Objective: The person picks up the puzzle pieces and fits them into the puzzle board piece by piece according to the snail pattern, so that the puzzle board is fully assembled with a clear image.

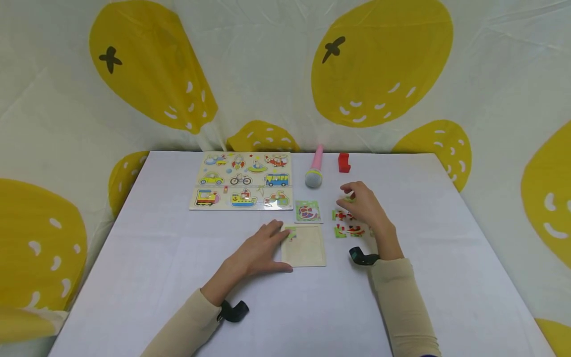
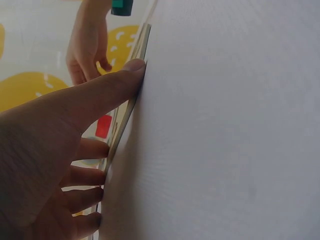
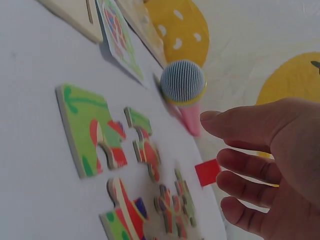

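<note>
A shallow square wooden puzzle tray lies flat on the table with one green jigsaw piece in its upper left corner. My left hand spreads along the tray's left side; its thumb touches the edge near the front and its fingertips reach the upper left. To the right, several loose jigsaw pieces, green with red, lie on the white cloth. Over their far side hovers my right hand, fingers loosely bent and thumb apart. In the right wrist view nothing shows between that thumb and the fingers.
Just behind the tray lies a small picture card. A wooden knob puzzle board with vehicles is at the back left. A pink toy microphone and a red block stand at the back, before a patterned cloth wall.
</note>
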Available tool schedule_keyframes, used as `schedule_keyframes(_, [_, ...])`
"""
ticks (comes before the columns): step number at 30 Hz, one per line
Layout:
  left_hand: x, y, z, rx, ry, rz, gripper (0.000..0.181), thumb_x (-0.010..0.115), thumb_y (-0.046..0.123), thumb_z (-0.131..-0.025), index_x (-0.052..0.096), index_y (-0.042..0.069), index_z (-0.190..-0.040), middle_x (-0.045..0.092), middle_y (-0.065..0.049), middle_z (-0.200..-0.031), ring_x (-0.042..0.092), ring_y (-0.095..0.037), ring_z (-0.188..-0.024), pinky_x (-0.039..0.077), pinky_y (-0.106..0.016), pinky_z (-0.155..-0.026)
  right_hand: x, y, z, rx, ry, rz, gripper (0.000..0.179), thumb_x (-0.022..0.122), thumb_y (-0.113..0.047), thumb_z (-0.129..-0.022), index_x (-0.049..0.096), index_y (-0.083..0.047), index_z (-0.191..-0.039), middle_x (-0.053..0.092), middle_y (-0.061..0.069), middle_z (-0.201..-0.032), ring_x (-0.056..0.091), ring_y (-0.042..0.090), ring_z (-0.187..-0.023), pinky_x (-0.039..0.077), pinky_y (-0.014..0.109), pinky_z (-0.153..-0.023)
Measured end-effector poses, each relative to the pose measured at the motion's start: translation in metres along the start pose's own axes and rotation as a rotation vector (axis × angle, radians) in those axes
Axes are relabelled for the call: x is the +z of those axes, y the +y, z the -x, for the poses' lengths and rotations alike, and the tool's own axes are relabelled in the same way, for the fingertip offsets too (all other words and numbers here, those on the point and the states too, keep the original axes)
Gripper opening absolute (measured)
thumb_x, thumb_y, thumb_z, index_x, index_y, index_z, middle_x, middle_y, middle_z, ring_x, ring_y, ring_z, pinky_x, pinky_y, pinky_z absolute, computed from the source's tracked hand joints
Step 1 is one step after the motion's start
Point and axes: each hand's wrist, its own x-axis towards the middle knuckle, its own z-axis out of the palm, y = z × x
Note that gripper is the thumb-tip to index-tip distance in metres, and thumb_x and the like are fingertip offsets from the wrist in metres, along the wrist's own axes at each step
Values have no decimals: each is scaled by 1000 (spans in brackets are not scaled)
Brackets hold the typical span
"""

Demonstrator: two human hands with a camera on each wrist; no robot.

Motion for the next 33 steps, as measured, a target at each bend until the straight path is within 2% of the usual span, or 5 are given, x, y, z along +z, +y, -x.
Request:
schedule_keyframes(5, [2,-1,0,7,7,-10,97,75,69,-75,45,16,-151,35,-9,-159,37,-31,-147,40,-45,-117,-1,10,-1,11,10,2,53,67,-24,-95,51,-6,-142,51,17,-136,51,35,-120,49,52,-104])
schedule_keyframes(14, [3,-2,0,2,17,8,97,76,68,-75,45,17,-152,36,-8,-159,36,-31,-148,38,-47,-119,0,27,-5,56,-11,6,45,63,-19,-98,54,-4,-140,48,21,-139,48,37,-121,46,55,-108])
schedule_keyframes(20, [4,-2,0,4,17,12,97,75,68,-75,45,17,-152,35,-8,-159,37,-31,-147,40,-47,-117,-2,39,-4,45,-14,51,40,59,-15,-100,57,-1,-137,46,25,-137,44,40,-124,41,59,-111])
schedule_keyframes(24, [4,-1,1,-3,8,15,98,75,69,-74,45,18,-152,35,-8,-160,36,-30,-148,40,-45,-117,-1,43,-4,49,-25,82,39,58,-15,-100,58,-1,-136,46,26,-134,43,41,-123,42,58,-110])
schedule_keyframes(33, [4,-2,2,14,23,8,97,75,69,-75,46,16,-151,36,-9,-159,36,-29,-148,40,-44,-118,2,45,-6,67,-1,66,34,59,-15,-100,61,-3,-132,46,24,-133,43,39,-122,42,58,-110])
